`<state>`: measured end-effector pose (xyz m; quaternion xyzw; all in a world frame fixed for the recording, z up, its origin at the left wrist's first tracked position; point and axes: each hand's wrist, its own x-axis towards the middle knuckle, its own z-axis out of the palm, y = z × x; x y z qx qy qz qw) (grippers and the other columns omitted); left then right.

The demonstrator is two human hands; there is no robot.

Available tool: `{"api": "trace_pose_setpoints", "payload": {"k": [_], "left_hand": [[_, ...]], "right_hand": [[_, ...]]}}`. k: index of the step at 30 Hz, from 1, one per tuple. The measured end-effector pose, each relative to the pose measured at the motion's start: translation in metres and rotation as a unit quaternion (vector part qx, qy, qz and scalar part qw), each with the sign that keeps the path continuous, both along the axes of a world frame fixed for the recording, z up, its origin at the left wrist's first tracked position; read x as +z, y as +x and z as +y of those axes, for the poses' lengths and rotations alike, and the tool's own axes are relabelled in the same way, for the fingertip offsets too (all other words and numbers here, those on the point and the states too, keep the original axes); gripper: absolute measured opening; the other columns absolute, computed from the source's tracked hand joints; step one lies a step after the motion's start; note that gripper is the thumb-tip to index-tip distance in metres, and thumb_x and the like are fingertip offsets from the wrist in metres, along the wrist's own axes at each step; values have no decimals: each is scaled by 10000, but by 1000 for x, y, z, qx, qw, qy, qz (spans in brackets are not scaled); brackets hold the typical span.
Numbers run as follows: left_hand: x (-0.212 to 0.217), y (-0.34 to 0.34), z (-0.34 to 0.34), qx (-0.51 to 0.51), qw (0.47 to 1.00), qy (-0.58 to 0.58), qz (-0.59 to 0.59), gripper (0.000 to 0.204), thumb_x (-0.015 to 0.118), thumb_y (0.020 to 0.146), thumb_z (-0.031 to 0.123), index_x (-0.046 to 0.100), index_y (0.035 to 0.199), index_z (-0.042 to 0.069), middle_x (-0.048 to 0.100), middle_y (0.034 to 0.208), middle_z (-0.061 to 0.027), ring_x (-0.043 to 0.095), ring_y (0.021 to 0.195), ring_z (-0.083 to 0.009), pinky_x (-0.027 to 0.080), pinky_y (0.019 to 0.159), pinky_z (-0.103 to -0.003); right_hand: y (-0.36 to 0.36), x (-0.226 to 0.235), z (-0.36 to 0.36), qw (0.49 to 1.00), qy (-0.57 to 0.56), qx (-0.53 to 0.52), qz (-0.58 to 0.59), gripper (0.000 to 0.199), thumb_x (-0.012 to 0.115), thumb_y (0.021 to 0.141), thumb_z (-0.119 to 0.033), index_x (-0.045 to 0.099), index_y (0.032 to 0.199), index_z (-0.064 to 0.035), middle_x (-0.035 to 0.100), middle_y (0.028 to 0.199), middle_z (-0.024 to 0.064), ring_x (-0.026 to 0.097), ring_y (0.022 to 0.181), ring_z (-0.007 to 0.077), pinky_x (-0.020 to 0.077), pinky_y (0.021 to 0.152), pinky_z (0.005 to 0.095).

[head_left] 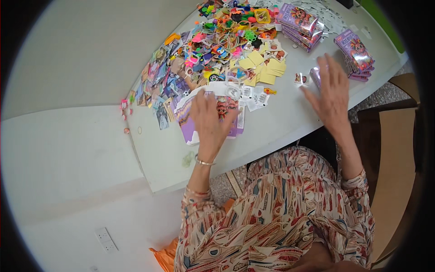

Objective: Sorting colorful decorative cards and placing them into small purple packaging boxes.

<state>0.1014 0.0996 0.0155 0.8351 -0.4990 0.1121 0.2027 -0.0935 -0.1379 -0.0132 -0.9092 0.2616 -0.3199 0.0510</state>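
My left hand (209,120) rests over a stack of flat purple cartons (186,127) near the table's front edge, its fingers stretched out. Printed artwork shows on the cartons beside my thumb. To the right, my right hand (334,97) reaches over the table with its fingers apart. Partly hidden beneath those fingers is a purple box (315,76). A small printed packet (301,79) lies just left of that hand. Beyond it stand two stacks of filled purple boxes, one farther back (300,22) and one at the right (355,52).
A colourful heap of small toys (226,38) covers the table's far middle. Yellow cards (267,70) and white packets (256,99) lie in front of it, picture cards (161,77) to its left. Silvery packets (333,18) spread at the back. A cardboard box (396,136) stands at right.
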Motion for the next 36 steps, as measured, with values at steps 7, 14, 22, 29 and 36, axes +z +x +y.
{"api": "trace_pose_setpoints", "payload": {"k": [7,14,22,29,36], "left_hand": [[-30,-26,31,116,988,91,-51,849,782,723,419,423,1279,-111,367,1391,-276,341,1261,-457,259,1044,-538],[-30,-28,25,182,981,-24,70,549,766,759,265,550,1178,-16,466,1328,-204,392,1244,-381,289,1040,-480],[-2,-48,21,153,926,-193,287,261,663,873,61,567,1105,-7,601,1089,-133,581,980,-217,458,836,-332],[-2,-82,12,102,897,-299,309,218,657,873,-16,576,1075,-28,603,1043,-100,619,869,-145,523,758,-272],[10,-82,9,-22,737,-254,626,481,628,854,-78,415,1279,-5,533,1168,-82,558,1083,-156,476,929,-285]], "right_hand": [[13,-11,84,939,240,244,-40,579,732,799,-216,478,1241,59,565,1054,238,527,988,377,463,848,443],[51,-12,125,861,376,341,35,539,638,893,-271,451,1248,89,565,1050,257,520,991,376,451,845,461],[59,-10,123,839,466,282,-3,587,636,918,-311,413,1283,91,566,1108,251,570,1009,337,469,884,417],[66,2,117,613,738,276,-51,680,713,874,-271,361,1359,50,580,1195,160,564,1117,205,458,968,339],[49,18,87,760,611,217,-43,815,880,635,-339,474,1232,41,634,1076,132,610,970,174,494,852,314]]}}
